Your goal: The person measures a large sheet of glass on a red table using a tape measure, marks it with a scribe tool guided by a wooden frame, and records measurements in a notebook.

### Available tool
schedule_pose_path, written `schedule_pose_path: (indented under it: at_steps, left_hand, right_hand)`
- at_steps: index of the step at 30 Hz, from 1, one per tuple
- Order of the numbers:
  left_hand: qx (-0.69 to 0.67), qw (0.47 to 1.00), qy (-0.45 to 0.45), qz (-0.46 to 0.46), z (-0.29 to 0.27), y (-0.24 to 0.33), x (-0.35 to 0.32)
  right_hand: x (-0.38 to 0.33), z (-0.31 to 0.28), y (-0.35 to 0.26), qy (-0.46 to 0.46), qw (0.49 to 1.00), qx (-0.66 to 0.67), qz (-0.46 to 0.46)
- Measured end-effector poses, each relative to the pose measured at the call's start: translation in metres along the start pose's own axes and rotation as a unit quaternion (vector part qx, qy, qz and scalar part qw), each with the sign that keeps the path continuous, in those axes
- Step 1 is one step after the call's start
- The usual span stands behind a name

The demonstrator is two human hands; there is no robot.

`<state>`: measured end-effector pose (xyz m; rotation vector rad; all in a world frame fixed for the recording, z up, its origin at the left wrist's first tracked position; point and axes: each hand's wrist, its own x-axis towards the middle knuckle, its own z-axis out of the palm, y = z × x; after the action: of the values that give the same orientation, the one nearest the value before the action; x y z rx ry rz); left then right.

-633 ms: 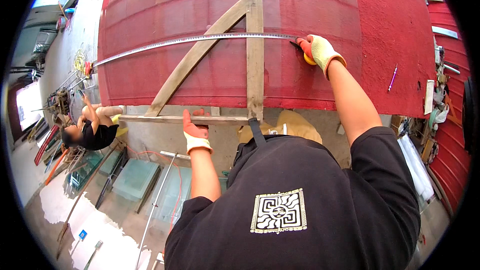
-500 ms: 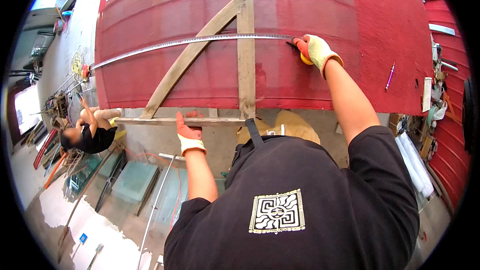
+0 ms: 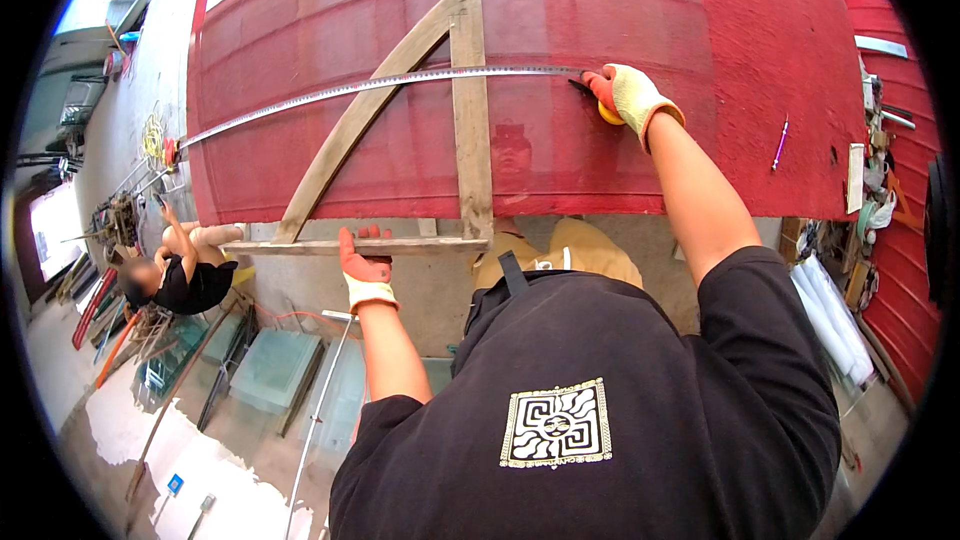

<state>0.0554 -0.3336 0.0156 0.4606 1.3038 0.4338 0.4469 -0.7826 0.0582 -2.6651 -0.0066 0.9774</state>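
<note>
My left hand (image 3: 366, 265), in a red-and-cream work glove, grips the crossbar of a wooden T-square (image 3: 471, 140) along the near edge of a red table (image 3: 780, 60). The square's long arm runs away from me over the tabletop, with a diagonal brace on its left. In my gloved right hand (image 3: 635, 100) is a yellow-and-black tape measure (image 3: 609, 114), partly hidden by the fingers. Its pulled-out blade (image 3: 330, 92) crosses the square and reaches the table's left edge. Under the blade lies a glossy see-through sheet (image 3: 570, 155), apparently glass, that mirrors things above.
A purple-and-white pen (image 3: 780, 143) lies at the table's right. At the left a person in black (image 3: 185, 275) sits low by the table corner. Glass panes (image 3: 275, 370) and a metal rod (image 3: 318, 410) lie below left; rolled white sheeting (image 3: 832, 325) stands at right.
The wooden T-square has slid a little to the left, with my left hand still on its crossbar. My right hand and the tape measure have barely moved.
</note>
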Motion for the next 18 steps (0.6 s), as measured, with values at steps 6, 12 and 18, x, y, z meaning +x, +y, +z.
schedule_pose_path:
  at_steps: [6,12,18]
  left_hand:
    - [-0.011,1.000,-0.010,0.000,-0.002,0.001,0.003]
    - [-0.027,1.000,-0.009,0.001,-0.005,-0.002,0.004]
    - [-0.023,1.000,-0.016,0.007,-0.001,0.001,0.000]
  right_hand:
    - [0.005,0.006,0.004,-0.006,1.000,-0.003,-0.010]
    - [-0.009,-0.014,-0.017,-0.036,0.999,-0.021,0.008]
    - [0.002,0.000,-0.001,0.002,0.999,-0.038,-0.008]
